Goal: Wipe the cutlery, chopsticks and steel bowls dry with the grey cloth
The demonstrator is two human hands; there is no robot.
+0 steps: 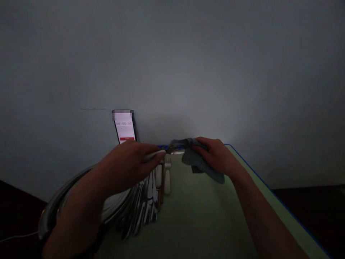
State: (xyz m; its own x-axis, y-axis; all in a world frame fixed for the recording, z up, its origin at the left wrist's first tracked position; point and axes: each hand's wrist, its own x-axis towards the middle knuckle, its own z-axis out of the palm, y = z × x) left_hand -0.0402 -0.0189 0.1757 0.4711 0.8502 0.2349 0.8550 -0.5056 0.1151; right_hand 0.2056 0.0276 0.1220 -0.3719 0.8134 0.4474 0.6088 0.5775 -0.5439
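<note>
My left hand (129, 162) is closed round the pale handle of a utensil (157, 154), held level above the table. Its metal end reaches right into a grey-blue cloth (199, 162), which my right hand (215, 156) grips and wraps about it. Both hands hover over the far part of a pale green table (194, 216). Under my left hand lies a row of cutlery (148, 198), some with white handles. The light is dim and the utensil's tip is hidden by the cloth.
A large round metal tray or plate (54, 208) sits at the left under my forearm. A phone (124, 127) with a lit timer screen leans against the grey wall behind. The table has a blue edge (269, 187) along the right.
</note>
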